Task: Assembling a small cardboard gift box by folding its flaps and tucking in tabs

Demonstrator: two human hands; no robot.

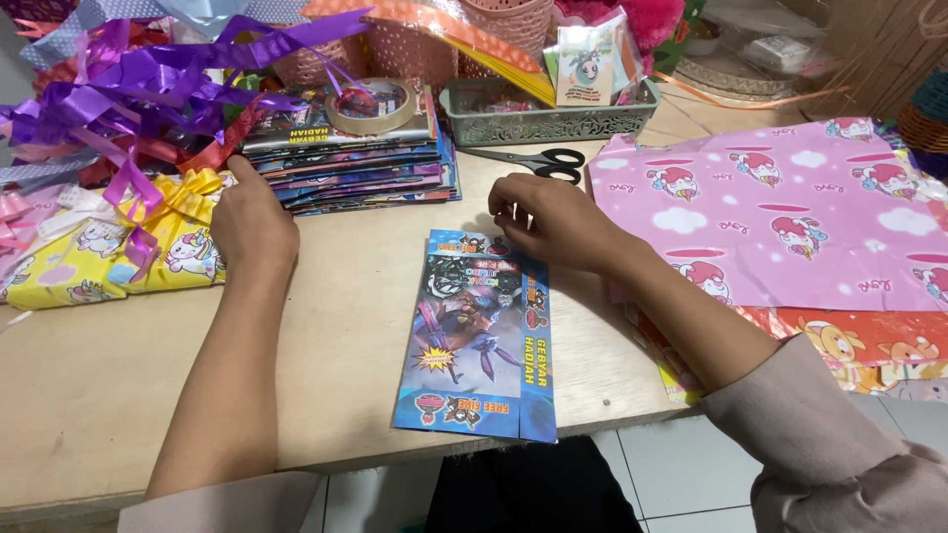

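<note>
Resting on the table, your right hand (553,222) curls its fingers loosely together on the top edge of the blue printed packet (479,336). Your left hand (252,222), fingers closed together, touches the yellow wrapped gift (89,262), with the stack of packets (346,158) just past the fingertips.

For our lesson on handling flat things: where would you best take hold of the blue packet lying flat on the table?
Probably the blue packet's near short edge, from the person's side: it lies flat, but that end reaches the table edge, so fingers could pinch it there.

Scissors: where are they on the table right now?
In the head view, the scissors lie toward the far side of the table, just in front of the green basket and just beyond the right hand.
</note>
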